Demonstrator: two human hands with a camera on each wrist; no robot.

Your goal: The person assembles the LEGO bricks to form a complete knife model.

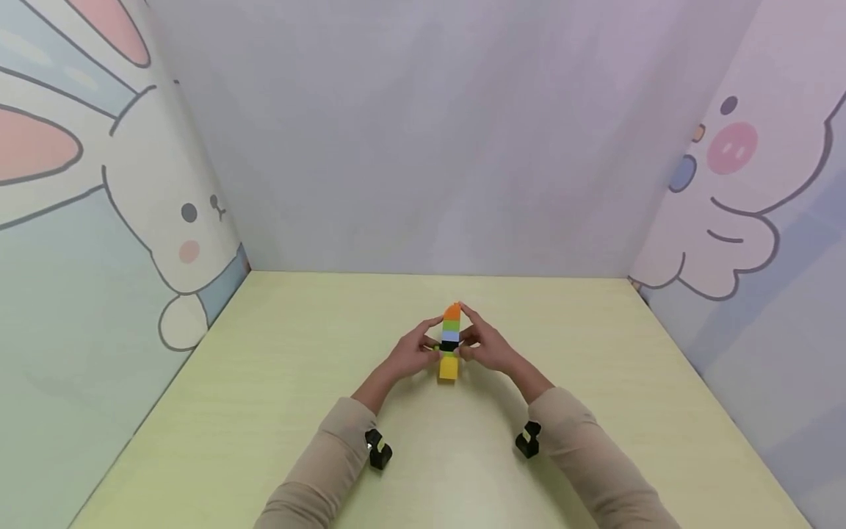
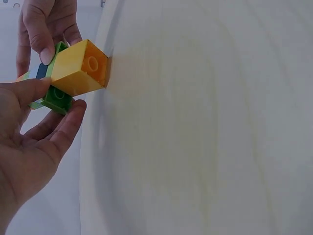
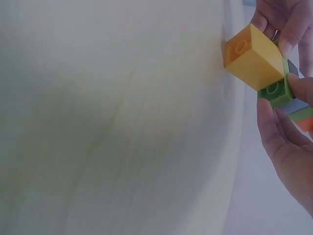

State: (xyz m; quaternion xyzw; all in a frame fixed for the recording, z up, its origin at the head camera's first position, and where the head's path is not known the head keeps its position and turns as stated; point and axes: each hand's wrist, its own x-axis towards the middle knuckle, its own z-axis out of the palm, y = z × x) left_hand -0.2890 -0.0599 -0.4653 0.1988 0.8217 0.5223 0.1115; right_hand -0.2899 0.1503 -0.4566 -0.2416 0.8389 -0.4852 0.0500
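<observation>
A stack of toy building blocks (image 1: 451, 336) is between both hands near the middle of the table. From the top come an orange block, a green one, a light blue one, a dark one, a wider green block (image 2: 58, 99) and a yellow block (image 1: 448, 368). The hollow underside of the yellow block shows in both wrist views; I cannot tell whether it touches the table. My left hand (image 1: 414, 351) grips the stack from the left, thumb by the dark and green layers. My right hand (image 1: 490, 347) holds the other side, with one finger up at the orange block (image 1: 452, 311).
The pale yellow table (image 1: 297, 316) reaches back to a plain light wall (image 1: 410, 147). Side panels bear a cartoon rabbit (image 1: 152, 191) and a cartoon pig (image 1: 753, 176). A small black camera (image 1: 379, 450) is strapped at the left wrist, another black camera (image 1: 528, 440) at the right.
</observation>
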